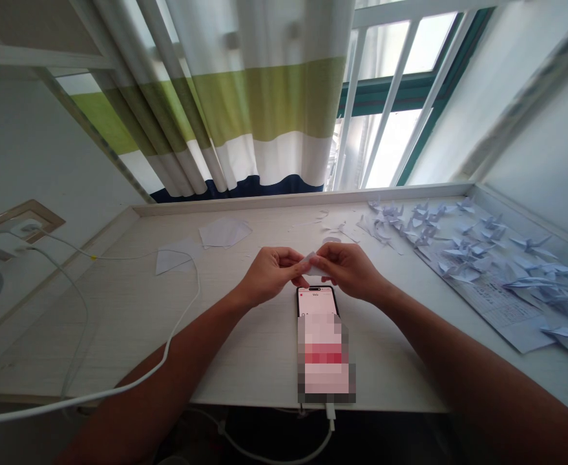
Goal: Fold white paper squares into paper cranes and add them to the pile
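Note:
Between my two hands is a small piece of folded white paper [311, 263], held just above the desk. My left hand [276, 271] pinches its left side with thumb and fingers. On the other side, my right hand [346, 266] grips it the same way, thumb on top. The fingers hide much of the paper, so its exact fold cannot be made out. Right below the hands lies a phone [317, 301] with its screen lit and partly blurred out, a white cable plugged into its near end.
Many folded paper cranes [472, 242] crowd the right side, some over a printed sheet [506, 310]. Loose white paper squares [225, 232] lie back left, paper scraps [335, 228] at the back. A white cable [181, 316] crosses my left forearm from a wall socket [31, 219].

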Action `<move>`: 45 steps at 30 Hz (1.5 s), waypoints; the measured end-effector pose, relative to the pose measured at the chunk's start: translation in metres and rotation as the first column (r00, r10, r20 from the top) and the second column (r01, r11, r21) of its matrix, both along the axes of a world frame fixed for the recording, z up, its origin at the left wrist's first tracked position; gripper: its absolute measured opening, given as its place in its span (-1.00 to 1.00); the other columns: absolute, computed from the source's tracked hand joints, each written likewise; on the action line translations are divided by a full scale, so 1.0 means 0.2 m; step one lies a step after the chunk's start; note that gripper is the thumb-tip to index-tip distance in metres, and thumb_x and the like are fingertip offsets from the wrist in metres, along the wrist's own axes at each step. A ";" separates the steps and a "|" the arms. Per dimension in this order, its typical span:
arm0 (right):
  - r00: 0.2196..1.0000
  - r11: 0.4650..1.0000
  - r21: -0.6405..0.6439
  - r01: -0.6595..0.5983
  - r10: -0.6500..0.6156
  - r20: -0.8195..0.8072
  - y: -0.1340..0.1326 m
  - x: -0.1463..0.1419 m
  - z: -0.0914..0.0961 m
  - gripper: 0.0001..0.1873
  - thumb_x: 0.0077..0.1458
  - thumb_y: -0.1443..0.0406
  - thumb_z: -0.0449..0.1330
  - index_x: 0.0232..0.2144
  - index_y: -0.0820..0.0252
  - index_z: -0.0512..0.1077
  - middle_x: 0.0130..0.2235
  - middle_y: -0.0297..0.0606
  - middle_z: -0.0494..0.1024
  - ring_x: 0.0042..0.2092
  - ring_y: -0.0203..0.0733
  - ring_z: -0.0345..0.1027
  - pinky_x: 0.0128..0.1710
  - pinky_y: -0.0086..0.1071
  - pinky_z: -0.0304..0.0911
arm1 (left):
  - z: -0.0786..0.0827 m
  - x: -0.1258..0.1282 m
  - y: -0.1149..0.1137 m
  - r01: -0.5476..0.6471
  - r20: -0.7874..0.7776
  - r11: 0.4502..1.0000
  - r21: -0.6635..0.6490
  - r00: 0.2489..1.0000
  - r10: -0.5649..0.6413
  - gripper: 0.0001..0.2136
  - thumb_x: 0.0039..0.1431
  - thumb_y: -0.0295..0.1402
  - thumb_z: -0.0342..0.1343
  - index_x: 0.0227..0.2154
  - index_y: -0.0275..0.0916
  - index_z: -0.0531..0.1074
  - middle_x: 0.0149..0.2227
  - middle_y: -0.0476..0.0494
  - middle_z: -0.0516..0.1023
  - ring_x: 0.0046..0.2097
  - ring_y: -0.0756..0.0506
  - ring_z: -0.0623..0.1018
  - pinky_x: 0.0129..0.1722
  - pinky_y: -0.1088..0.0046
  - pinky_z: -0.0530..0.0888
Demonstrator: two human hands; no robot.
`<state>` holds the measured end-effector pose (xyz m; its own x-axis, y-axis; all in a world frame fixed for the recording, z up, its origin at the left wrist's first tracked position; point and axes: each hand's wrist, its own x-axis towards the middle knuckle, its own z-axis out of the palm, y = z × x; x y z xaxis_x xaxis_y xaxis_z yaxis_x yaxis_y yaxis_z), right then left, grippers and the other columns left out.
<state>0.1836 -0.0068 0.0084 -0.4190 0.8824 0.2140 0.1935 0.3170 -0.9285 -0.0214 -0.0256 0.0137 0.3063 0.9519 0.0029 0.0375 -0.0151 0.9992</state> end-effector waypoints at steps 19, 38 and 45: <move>0.960 0.993 -0.022 -0.118 0.108 -0.259 0.01 -0.01 0.01 -0.64 0.17 0.02 0.37 -0.18 0.18 0.57 -0.25 -0.20 0.64 -0.25 -0.17 0.54 -0.24 -0.26 0.50 | 0.01 0.00 0.01 -0.078 0.048 0.984 0.163 0.996 0.071 -0.69 0.23 -0.11 0.30 -0.19 -0.30 0.59 -0.36 -0.13 0.66 -0.41 -0.03 0.59 -0.36 0.43 0.51; 0.944 0.984 -0.020 -0.179 0.166 -0.284 0.01 -0.02 -0.03 -0.65 0.16 0.15 0.41 0.00 0.02 0.63 -0.19 -0.26 0.56 -0.26 -0.26 0.49 -0.25 -0.29 0.54 | -0.04 0.03 0.03 -0.182 0.240 0.981 0.061 0.957 0.162 -0.70 0.01 -0.16 0.47 -0.36 -0.24 0.55 -0.35 -0.01 0.57 -0.33 0.02 0.50 -0.33 0.50 0.43; 0.904 0.950 -0.069 -0.303 0.264 -0.336 0.01 0.00 -0.02 -0.56 0.16 0.17 0.41 0.08 0.12 0.57 -0.36 -0.32 0.61 -0.32 -0.24 0.57 -0.25 -0.28 0.56 | -0.02 0.03 0.03 -0.119 0.379 0.987 -0.110 0.913 0.153 -0.64 -0.04 -0.15 0.50 -0.36 -0.24 0.49 -0.40 0.02 0.57 -0.39 0.04 0.52 -0.34 0.52 0.47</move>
